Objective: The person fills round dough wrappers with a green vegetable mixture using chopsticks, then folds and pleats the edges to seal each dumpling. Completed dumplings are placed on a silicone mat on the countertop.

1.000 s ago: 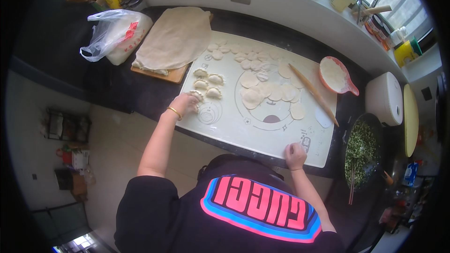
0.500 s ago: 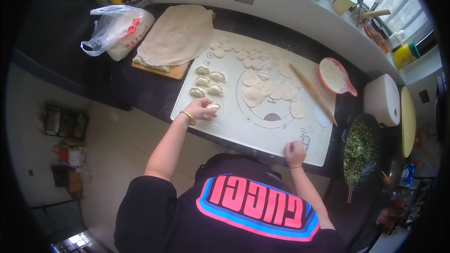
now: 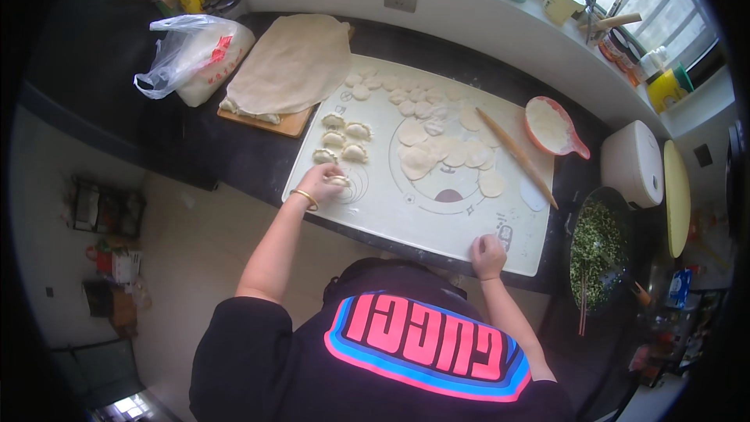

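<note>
Your left hand [image 3: 319, 182] has its grip pinched closed on a dumpling [image 3: 338, 180] near the pastry mat's [image 3: 391, 230] near left corner; your right hand [image 3: 488, 256] is curled closed by the near right corner. A wok [image 3: 619, 202] holds chopped greens [image 3: 595, 242]; a red-handled bowl [image 3: 580, 146] holds white powder [image 3: 548, 125]. The mat lies on a black tabletop [image 3: 250, 155].

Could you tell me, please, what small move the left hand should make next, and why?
I would probably have the left hand set its dumpling down on the mat and let go: the fingers hold it beside the five dumplings grouped there, and bare mat lies to its right.
</note>
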`<state>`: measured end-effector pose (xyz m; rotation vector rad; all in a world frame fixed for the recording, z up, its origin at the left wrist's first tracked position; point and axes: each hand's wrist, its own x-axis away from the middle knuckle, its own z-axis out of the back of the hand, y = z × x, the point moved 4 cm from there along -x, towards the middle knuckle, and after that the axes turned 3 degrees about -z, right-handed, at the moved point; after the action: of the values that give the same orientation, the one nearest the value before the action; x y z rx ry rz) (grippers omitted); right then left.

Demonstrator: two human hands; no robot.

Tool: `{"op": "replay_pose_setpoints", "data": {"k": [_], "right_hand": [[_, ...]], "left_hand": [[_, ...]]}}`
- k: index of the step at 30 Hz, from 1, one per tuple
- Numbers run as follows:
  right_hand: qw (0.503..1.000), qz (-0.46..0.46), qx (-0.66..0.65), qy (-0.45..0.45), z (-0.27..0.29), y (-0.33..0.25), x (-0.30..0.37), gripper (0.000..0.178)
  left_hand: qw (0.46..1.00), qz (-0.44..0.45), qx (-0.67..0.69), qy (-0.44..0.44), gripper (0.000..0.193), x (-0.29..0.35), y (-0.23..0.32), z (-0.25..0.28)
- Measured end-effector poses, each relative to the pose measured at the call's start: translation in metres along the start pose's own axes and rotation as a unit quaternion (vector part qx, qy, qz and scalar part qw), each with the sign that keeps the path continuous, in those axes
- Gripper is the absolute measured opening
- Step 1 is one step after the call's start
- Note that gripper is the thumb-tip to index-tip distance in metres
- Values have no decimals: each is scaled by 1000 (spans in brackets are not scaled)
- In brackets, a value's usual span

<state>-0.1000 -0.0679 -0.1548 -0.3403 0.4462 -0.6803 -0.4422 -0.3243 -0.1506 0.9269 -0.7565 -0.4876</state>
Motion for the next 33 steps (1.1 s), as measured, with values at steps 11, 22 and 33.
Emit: {"op": "replay_pose_setpoints", "data": {"k": [11,22,33], "right_hand": [[1000,-5,4,-11,-1,1,0,16],[1000,9,-7,10,-1,0,-1,14],[1000,7,-5,4,-1,1,-1,13]], "left_hand": [[945,-234,-227,8,29,-9,-9,29],[943,-106,-295,115,41,14,1,-2],[935,-126,-289,165,34,6,-24,3]]}}
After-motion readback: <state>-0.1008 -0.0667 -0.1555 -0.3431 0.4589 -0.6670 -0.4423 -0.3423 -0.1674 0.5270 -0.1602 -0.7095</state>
